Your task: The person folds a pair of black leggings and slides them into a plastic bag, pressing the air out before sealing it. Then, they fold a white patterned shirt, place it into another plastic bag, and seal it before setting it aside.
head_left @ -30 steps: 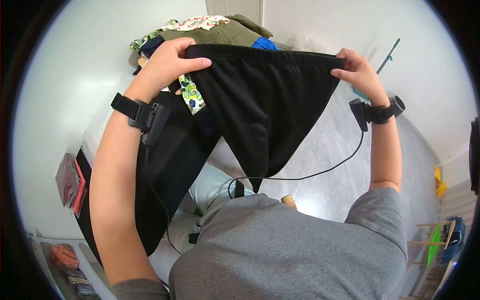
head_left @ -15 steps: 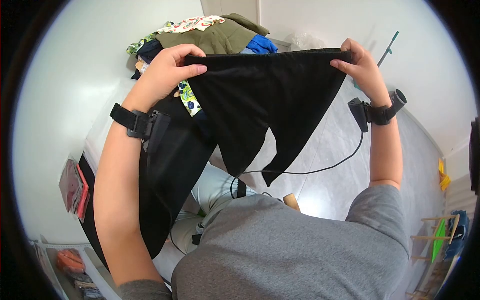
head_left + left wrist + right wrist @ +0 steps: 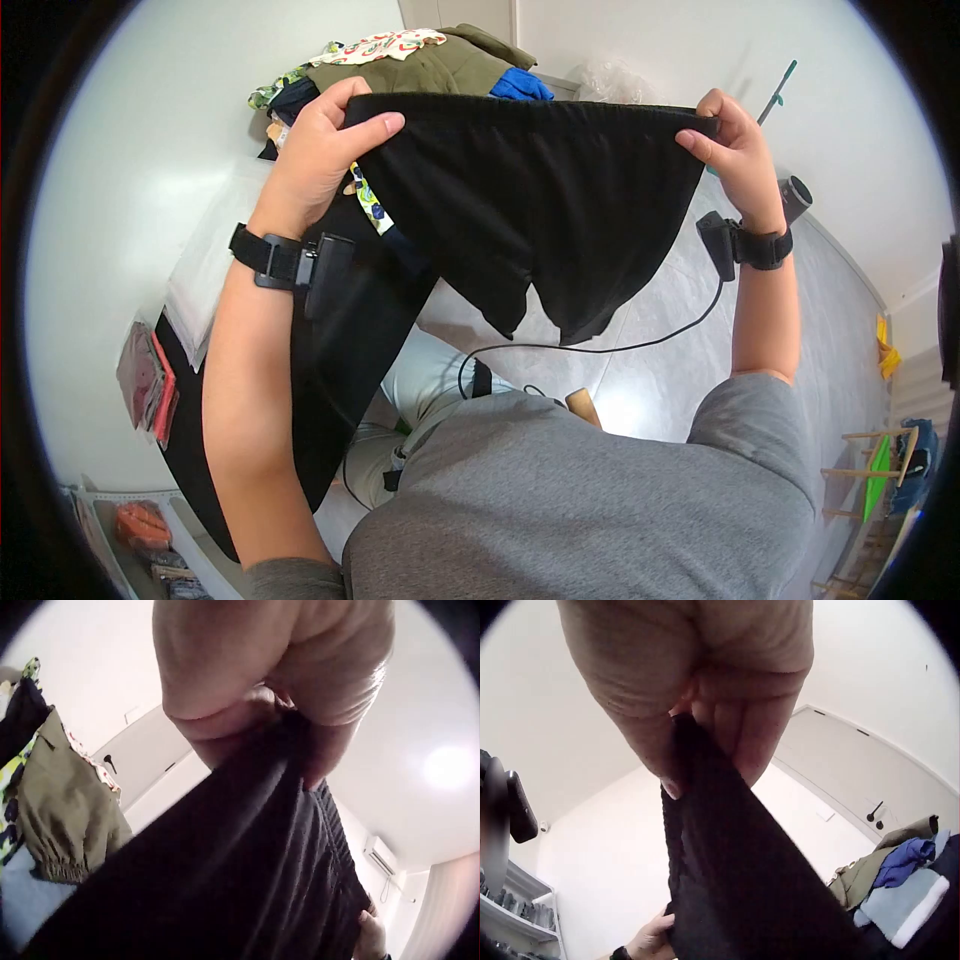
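A pair of black shorts (image 3: 530, 200) with a gathered elastic waistband hangs spread between my two hands. My left hand (image 3: 322, 150) pinches one end of the waistband, thumb in front and fingers behind. At the other end, my right hand (image 3: 742, 155) grips the band the same way. The waistband runs nearly straight across, and both legs drop below it with a gap between their hems. Close up in the left wrist view, the dark cloth (image 3: 217, 862) falls in folds from the thumb and fingers. The right wrist view shows the waistband corner (image 3: 712, 795) held between thumb and fingers.
Behind the shorts lies a heap of clothes with an olive garment (image 3: 400, 75) and a blue one (image 3: 522, 85). A black-covered surface (image 3: 330, 330) extends under my left arm. Folded bagged clothes (image 3: 148, 385) lie at left. A black cable (image 3: 600, 350) hangs before my body.
My hands have drawn slightly apart, stretching the waistband wider. The shorts' legs have swung from overlapping into two separate hanging legs, and their hems sit higher.
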A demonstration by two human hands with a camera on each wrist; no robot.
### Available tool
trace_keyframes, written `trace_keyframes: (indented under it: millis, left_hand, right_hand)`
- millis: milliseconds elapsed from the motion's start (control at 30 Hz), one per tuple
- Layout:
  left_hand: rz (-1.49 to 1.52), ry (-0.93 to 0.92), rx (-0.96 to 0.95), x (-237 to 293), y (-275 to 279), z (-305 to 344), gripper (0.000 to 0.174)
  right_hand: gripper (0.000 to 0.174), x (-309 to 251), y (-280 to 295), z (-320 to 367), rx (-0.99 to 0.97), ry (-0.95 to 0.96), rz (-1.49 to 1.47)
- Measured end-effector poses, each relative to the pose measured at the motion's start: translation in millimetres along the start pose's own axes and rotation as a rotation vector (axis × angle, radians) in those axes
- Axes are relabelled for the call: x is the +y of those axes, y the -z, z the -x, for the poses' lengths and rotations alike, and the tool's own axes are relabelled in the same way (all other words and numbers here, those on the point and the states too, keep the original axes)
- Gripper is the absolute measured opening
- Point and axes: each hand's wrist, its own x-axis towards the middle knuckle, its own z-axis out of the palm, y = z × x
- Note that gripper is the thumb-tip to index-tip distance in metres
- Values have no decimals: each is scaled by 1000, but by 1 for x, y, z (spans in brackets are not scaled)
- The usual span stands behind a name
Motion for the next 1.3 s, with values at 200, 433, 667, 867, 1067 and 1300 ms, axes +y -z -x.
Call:
trace_keyframes:
  millis: [200, 433, 667, 867, 1067, 1300]
  left_hand:
    - [262, -10, 165, -31, -19, -5, 28]
    - [-239, 26, 588, -89, -60, -23, 27]
    - [-316, -75, 473, -57, -127, 4, 26]
    - [-165, 36, 347, -62, -121, 14, 36]
    - [79, -17, 312, -68, -116, 12, 43]
    - [121, -11, 321, -58, -93, 11, 33]
  right_hand:
    - [28, 24, -21, 0, 96, -114, -277]
    - [9, 79, -86, -12, 439, -396, -591]
    - [20, 32, -198, -4, 462, -257, -484]
    - [25, 23, -209, 0, 382, -253, -649]
    - [44, 22, -211, 19, 242, 63, -335]
    - [23, 16, -132, 20, 166, 300, -44]
